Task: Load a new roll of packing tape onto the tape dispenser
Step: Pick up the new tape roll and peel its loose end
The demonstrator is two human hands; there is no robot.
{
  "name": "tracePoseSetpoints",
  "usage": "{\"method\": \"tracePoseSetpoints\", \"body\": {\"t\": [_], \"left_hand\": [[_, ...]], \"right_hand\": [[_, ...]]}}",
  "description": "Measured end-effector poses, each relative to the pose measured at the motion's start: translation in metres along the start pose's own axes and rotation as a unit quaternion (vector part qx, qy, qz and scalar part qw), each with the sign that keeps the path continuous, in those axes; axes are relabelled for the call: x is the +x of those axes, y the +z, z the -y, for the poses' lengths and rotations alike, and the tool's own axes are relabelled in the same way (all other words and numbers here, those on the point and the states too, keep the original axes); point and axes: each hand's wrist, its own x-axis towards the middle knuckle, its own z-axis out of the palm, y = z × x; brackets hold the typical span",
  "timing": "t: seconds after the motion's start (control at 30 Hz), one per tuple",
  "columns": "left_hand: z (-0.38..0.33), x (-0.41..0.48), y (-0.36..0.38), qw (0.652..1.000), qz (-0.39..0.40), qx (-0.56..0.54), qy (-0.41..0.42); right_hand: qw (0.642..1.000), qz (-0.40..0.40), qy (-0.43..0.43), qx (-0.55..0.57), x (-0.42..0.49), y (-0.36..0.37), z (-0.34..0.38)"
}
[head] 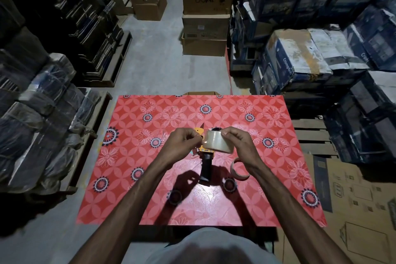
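A warehouse aisle with a grey concrete floor (150, 66) runs ahead. Dark wrapped bundles (42, 100) are stacked along its left side, brown cartons (205, 19) stand in the middle distance, and blue printed boxes (300, 58) are piled on the right. Close in lies a red surface (132, 199) patterned with flowers.

Above the middle of the surface, the left hand (182, 143) is curled, with its thumb and forefinger pinched together at the left rim of the roll of packing tape (217, 142). Whether a loose end of tape lies between them is too small to tell. The clear roll is held up off the surface between both hands, its broad band facing the camera.

Directly beneath it the tape dispenser (206, 163) lies on the surface. Its orange frame is partly hidden behind the roll and the left hand, and its black handle points toward the person.

The right hand (237, 141) grips the roll from the right, with its fingers bent over the upper edge. Just below that wrist, an empty cardboard core (238, 170) rests on the surface beside the dispenser's handle. Flattened cardboard (353, 199) lies on the floor to the right of the surface.
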Motion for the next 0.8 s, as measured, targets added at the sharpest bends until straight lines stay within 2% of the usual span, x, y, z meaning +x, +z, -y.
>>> {"method": "tracePoseSetpoints", "body": {"t": [0.17,0.3,0.4,0.63,0.8], "left_hand": [[-0.005,-0.005,0.002,0.987,-0.009,-0.152,-0.042],[-0.008,-0.009,0.005,0.978,-0.013,-0.198,-0.060],[-0.004,-0.007,0.008,0.985,-0.016,-0.164,-0.049],[-0.006,-0.002,0.018,0.993,-0.087,-0.063,-0.043],[-0.011,-0.005,0.017,0.994,-0.067,-0.080,-0.037]], "right_hand": [[1.000,-0.005,-0.008,-0.003,0.002,-0.005,-0.003],[0.999,0.003,-0.022,-0.024,0.003,-0.007,-0.005],[0.998,0.011,-0.037,-0.039,0.003,-0.007,-0.008],[0.997,0.010,-0.043,-0.056,0.002,-0.005,-0.007],[0.997,0.016,-0.036,-0.060,0.001,-0.007,-0.005]]}}
